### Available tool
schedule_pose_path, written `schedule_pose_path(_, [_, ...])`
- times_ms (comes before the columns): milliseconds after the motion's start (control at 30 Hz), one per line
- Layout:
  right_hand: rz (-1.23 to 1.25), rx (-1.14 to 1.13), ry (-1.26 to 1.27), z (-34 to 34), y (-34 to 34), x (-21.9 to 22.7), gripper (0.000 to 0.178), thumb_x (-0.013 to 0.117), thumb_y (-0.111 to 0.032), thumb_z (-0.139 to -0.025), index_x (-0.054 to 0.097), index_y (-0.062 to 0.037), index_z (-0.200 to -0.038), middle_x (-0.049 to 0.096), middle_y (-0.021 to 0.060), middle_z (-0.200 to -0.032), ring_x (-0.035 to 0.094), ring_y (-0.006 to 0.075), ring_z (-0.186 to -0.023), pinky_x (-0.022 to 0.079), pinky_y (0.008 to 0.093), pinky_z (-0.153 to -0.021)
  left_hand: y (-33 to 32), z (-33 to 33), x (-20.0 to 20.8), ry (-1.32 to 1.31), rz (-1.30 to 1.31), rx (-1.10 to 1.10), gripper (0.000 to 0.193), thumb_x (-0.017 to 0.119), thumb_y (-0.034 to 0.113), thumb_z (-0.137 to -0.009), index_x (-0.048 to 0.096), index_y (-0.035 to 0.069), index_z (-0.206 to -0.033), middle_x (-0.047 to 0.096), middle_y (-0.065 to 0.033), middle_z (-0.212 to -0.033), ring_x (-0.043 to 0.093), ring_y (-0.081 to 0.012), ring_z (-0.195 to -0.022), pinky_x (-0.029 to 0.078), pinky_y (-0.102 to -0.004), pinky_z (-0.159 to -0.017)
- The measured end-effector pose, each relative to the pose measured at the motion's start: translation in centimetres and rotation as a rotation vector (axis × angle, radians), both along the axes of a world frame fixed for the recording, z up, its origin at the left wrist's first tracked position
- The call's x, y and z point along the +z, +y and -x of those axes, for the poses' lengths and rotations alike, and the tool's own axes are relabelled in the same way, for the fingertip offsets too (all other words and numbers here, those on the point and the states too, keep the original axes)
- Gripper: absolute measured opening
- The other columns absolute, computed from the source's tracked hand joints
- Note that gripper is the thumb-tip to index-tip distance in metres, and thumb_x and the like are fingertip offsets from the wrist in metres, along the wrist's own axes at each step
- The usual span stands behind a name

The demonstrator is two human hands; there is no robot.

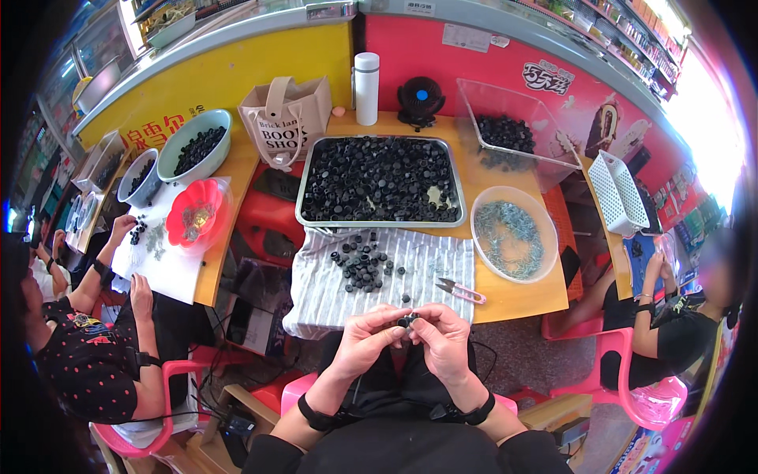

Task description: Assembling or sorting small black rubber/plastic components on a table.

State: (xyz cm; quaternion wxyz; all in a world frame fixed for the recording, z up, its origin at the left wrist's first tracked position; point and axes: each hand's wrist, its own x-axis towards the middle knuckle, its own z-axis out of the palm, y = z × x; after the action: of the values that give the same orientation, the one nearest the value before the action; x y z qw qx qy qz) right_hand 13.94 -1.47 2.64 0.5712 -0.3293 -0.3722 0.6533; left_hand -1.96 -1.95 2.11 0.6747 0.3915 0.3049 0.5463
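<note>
My left hand (365, 340) and my right hand (442, 340) meet at the table's near edge, fingertips pinched together on a small black round cap (407, 320). Any finer part between the fingers is too small to make out. Just beyond them lies a striped grey-white cloth (312, 294) with a loose pile of black caps (362, 267) on it. Pink-handled thread snips (461, 291) rest on the cloth, near my right hand. Behind the cloth stands a metal tray (379, 224) heaped with the same kind of caps.
Right of the tray sit a round tub (545, 245) of thin metallic pieces and a clear bin (513, 148) of caps. A white bottle (366, 87), small black fan (421, 99) and canvas bag (288, 118) line the back. Co-workers sit at tables on both sides.
</note>
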Motion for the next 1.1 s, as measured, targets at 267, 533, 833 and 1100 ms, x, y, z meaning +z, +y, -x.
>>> schedule_pose_path(267, [-0.198, -0.134, -0.131, 0.4, -0.2, 0.5, 0.012, 0.062, 0.004, -0.090, 0.063, 0.0033, -0.102, 0.065, 0.0095, -0.091, 0.062, 0.0111, -0.071, 0.049, 0.0219, -0.061, -0.3, -0.4, 0.6, 0.155, -0.096, 0.102, 0.028, 0.068, -0.006, -0.085, 0.068, -0.001, -0.113, 0.064, -0.0042, -0.095, 0.062, -0.0086, -0.072, 0.048, -0.0180, -0.057])
schedule_pose_path(533, [-0.151, -0.147, -0.080, 0.8, -0.5, 1.2, 0.013, 0.062, 0.005, -0.090, 0.063, 0.0029, -0.103, 0.065, 0.0096, -0.092, 0.062, 0.0113, -0.072, 0.049, 0.0219, -0.062, 0.0, -0.8, -0.1, -0.029, 0.045, 0.070, 0.027, 0.066, -0.003, -0.087, 0.068, -0.001, -0.114, 0.064, -0.0062, -0.101, 0.059, -0.0092, -0.079, 0.049, -0.0210, -0.069])
schedule_pose_path(833, [-0.484, -0.218, -0.592, -0.4, -0.5, 3.0, 0.018, 0.066, 0.009, -0.083, 0.063, 0.0030, -0.099, 0.061, 0.0087, -0.088, 0.060, 0.0133, -0.071, 0.050, 0.0246, -0.062, 0.3, 0.1, -1.0, -0.348, 0.088, -0.081, 0.032, 0.062, 0.002, -0.091, 0.061, -0.006, -0.122, 0.060, -0.0106, -0.113, 0.059, -0.0138, -0.085, 0.050, -0.0253, -0.080])
schedule_pose_path(1100, [-0.706, -0.265, -0.898, 0.3, -0.6, 3.8, 0.019, 0.070, 0.006, -0.078, 0.064, 0.0025, -0.096, 0.059, 0.0117, -0.082, 0.061, 0.0253, -0.066, 0.049, 0.0330, -0.056, 0.3, 0.2, -1.3, -0.410, 0.068, -0.151, 0.033, 0.058, 0.001, -0.094, 0.060, -0.005, -0.126, 0.058, -0.0085, -0.114, 0.057, -0.0124, -0.094, 0.048, -0.0247, -0.082])
